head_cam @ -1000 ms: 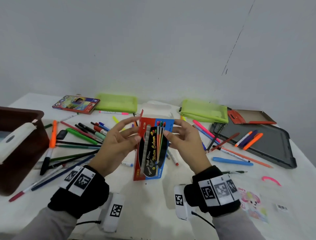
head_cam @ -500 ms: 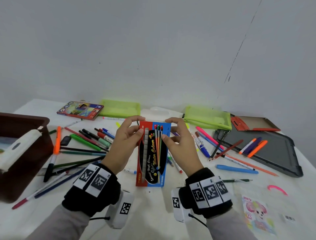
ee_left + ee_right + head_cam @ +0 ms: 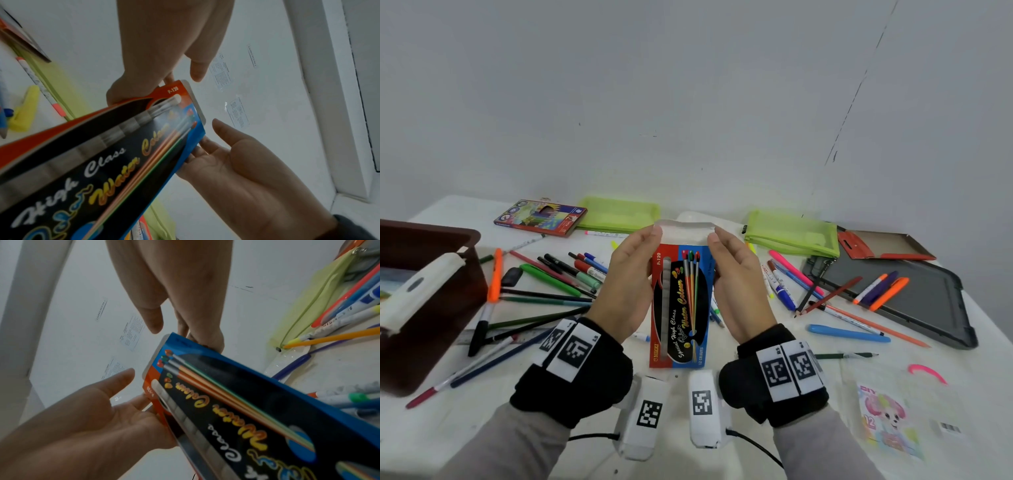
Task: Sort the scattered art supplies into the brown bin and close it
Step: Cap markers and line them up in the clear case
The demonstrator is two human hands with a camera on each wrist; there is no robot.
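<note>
With both hands, left hand (image 3: pixel 628 287) and right hand (image 3: pixel 739 291), pinching the paint box (image 3: pixel 679 308) by its sides, tuck the top flap (image 3: pixel 685 228) fully shut before carrying it to the brown bin (image 3: pixel 431 240).

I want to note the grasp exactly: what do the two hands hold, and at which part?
Both hold the water colour box near its top end: the left hand on the red edge, the right hand on the blue edge.

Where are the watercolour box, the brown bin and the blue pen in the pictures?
watercolour box (image 3: pixel 678 308): head view, on its black printed front.
brown bin (image 3: pixel 438 301): head view, on its dark right-hand outer wall.
blue pen (image 3: pixel 847 333): head view, on the middle of its barrel, lying on the table.
</note>
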